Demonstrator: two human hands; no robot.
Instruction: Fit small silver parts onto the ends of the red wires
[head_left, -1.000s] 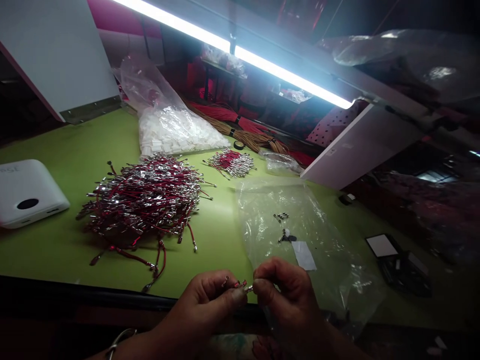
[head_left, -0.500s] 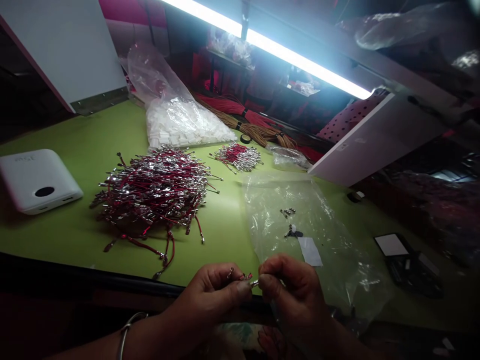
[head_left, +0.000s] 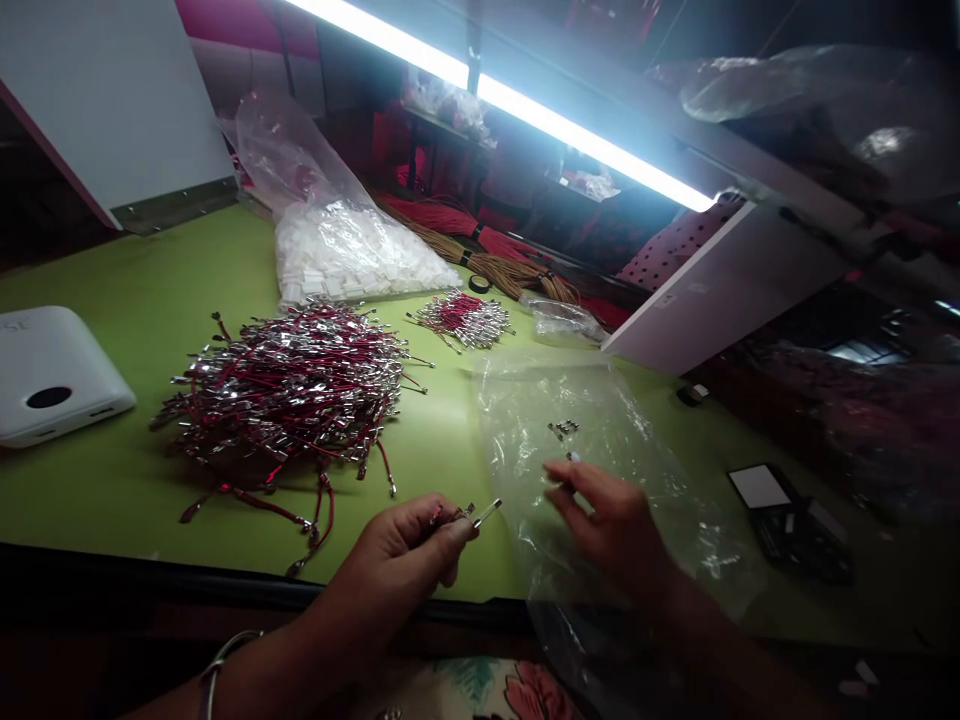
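Note:
My left hand (head_left: 416, 550) is closed in a pinch on a short red wire with metal terminals. A slim silver end (head_left: 487, 513) pokes out past its thumb and fingertip toward the right. My right hand (head_left: 604, 515) hovers over the clear plastic bag (head_left: 517, 440) lying on the table, its thumb and forefinger a little apart. Several small metal pieces (head_left: 564, 428) lie on the bag just beyond its fingertips. To the left rests a large heap of short red wires (head_left: 285, 385) with silver terminals at their ends.
Behind the heap stands a bag of white plastic pieces (head_left: 337, 245). A smaller wire bundle (head_left: 469, 318) and a black tape roll (head_left: 478, 284) lie nearby. A white power bank (head_left: 60, 375) is at left, a dark open case (head_left: 799, 530) at right. A lamp (head_left: 592, 140) hangs above.
My right hand has let go of the piece at my left fingertips and moved up and right over the bag. My left hand keeps its pinch; the silver end now shows. The view has shifted slightly.

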